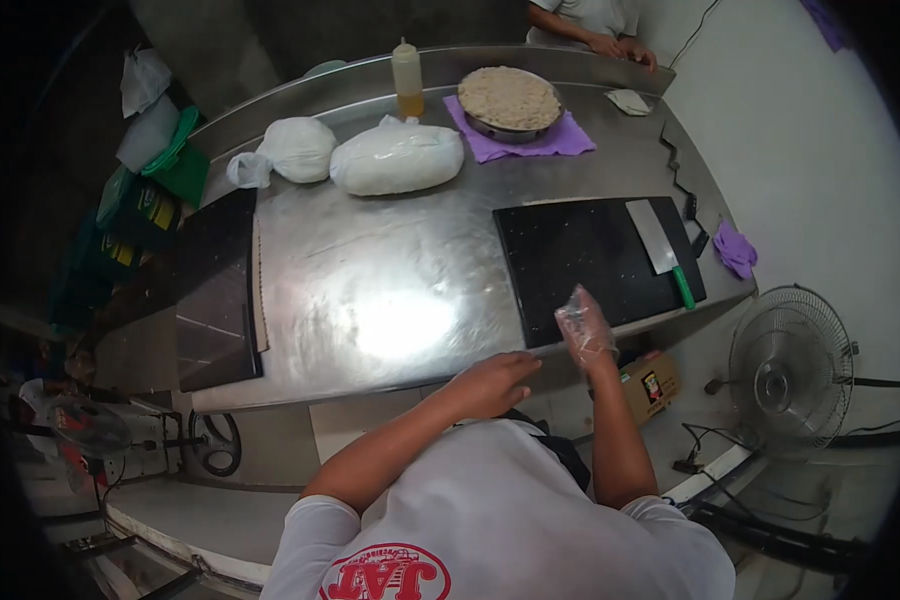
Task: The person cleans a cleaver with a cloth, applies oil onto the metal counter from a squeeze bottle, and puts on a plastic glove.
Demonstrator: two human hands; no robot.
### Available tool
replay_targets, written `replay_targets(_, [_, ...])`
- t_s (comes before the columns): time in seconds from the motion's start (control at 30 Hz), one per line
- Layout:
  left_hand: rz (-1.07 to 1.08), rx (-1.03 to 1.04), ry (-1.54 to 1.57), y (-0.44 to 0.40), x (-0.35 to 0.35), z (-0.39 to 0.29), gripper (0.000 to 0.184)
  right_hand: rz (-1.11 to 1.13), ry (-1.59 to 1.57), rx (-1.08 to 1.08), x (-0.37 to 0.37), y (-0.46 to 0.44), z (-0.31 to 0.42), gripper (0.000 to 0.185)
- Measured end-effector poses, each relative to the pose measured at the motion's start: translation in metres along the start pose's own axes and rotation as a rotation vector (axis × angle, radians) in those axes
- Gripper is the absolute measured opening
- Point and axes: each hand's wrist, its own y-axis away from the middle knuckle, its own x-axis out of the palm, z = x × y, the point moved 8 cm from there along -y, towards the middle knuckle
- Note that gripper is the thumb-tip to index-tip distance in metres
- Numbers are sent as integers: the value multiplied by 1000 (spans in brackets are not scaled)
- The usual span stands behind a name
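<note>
My left hand (497, 385) is bare and holds nothing, its fingers stretched toward my right hand just off the table's front edge. A clear plastic glove covers my right hand (584, 326), which points forward over the front edge of a black cutting board (580, 245). Its fingers look extended, though the crinkled plastic blurs them, and I see nothing held. On that board's right side lies a cleaver (652, 236) with a green handle, apart from both hands.
Across the steel table (310, 260) are two white wrapped bundles (397, 160), a squeeze bottle (407, 78) and a heaped round pan (510, 100) on a purple cloth (560, 138). Another dark board (220, 290) lies left. A fan (790, 370) stands right; another person's hands (620, 46) rest beyond.
</note>
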Motion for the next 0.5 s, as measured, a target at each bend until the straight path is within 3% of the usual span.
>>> replay_targets(0.1, [92,7,-102,-34,30,12,52,-12,199,170,-42,-19,-60,70])
replay_targets(0.2, [34,35,-251,-62,41,20,56,-60,373,236,-90,-48,-96,72])
replay_targets(0.3, [-22,12,-368,-86,43,30,61,-82,268,397,-141,-78,-113,74])
replay_targets(0.33, [-28,6,-366,-92,43,31,61,-173,221,266,-151,-95,-152,75])
replay_targets(0.5, [8,-96,-507,-103,60,62,67,-235,581,302,-199,-149,-241,71])
